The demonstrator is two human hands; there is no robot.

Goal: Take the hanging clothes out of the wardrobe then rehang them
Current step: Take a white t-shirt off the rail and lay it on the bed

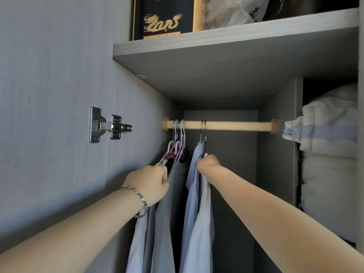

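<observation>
A wooden rail (236, 125) crosses the grey wardrobe. At its left end hang several pink hangers (178, 146) bearing a grey garment (171, 203) and other clothes. Further right a metal hook (203, 131) carries a light blue shirt (199, 223). My left hand (151, 184), with a bracelet on the wrist, grips the top edge of the grey garment. My right hand (208, 164) is curled round the blue shirt's shoulder, just under its hook. The hanger inside the shirt is hidden.
A shelf (236, 36) above the rail holds a black box with a gold dragon (163, 16) and bags. Folded bedding (331, 164) fills the right compartment behind a divider (279, 154). A metal door hinge (108, 125) sits on the left wall.
</observation>
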